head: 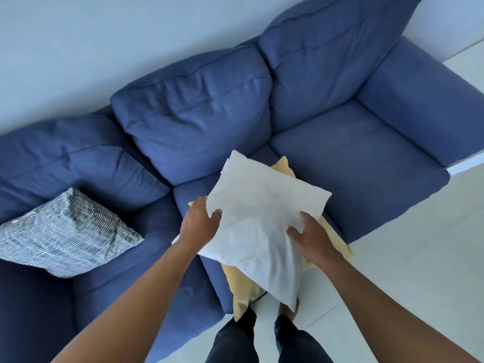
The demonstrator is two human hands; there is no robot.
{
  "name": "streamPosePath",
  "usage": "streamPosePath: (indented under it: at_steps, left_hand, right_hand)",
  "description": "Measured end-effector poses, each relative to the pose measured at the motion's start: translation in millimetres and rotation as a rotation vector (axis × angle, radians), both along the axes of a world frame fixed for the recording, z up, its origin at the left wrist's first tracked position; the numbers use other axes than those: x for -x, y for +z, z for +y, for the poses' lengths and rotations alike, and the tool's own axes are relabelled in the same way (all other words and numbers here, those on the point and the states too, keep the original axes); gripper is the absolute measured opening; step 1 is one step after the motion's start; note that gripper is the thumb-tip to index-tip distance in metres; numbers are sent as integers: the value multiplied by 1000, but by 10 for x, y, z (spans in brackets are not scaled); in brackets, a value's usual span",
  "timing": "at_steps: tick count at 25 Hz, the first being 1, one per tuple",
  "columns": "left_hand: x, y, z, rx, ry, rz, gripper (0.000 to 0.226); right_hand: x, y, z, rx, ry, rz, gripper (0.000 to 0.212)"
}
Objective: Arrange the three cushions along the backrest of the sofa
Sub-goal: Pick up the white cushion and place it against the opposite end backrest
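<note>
A white cushion (259,208) is held over the middle seat of the blue sofa (366,163). My left hand (200,221) grips its left edge and my right hand (311,238) grips its near right side. Under it lies a yellow cushion (242,286), mostly hidden, hanging over the seat's front edge. A grey-and-white striped cushion (65,234) leans on the left seat near the backrest. Three blue back pillows (193,111) line the backrest.
The right armrest (424,100) bounds the bare right seat. A pale wall (78,48) runs behind the sofa. White floor (408,258) lies in front. My legs in dark trousers (235,341) stand against the sofa's front.
</note>
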State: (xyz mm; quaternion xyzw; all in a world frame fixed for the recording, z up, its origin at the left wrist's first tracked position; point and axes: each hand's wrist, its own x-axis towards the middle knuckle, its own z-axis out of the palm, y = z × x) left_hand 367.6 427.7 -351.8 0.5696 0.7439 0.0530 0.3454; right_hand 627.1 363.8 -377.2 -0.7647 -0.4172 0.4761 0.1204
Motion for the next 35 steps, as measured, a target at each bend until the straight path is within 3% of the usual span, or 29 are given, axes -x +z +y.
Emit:
streamPosePath:
  at_steps: [6, 9, 13, 15, 21, 24, 29, 32, 35]
  left_hand:
    - [84, -502, 422, 301, 91, -131, 77]
    - [63, -562, 429, 353, 106, -236, 84]
    - [60, -373, 315, 357, 146, -459, 43]
    - [50, -279, 206, 389, 185, -542, 38]
    - [-332, -46, -177, 333, 345, -663, 21]
    - [-707, 59, -288, 298, 421, -716, 22]
    - [-1503, 193, -394, 269, 486, -850, 60]
    - [-2084, 448, -424, 255, 448, -988, 41]
    - [-2463, 670, -368, 192, 385, -1026, 42]
  right_hand:
    - [40, -531, 3, 196, -591, 225, 92]
    - [54, -595, -89, 222, -713, 323, 92]
    - [-20, -316, -144, 91, -734, 307, 81]
    - [-117, -81, -135, -15, -721, 276, 66]
    - [-598, 539, -126, -235, -581, 273, 46]
    - [-961, 765, -96, -302, -490, 311, 40]
    - [-1828, 1016, -171, -372, -374, 308, 24]
    - [-2473, 1174, -257, -400, -390, 289, 19]
    - [-2904, 1253, -235, -408, -390, 295, 20]
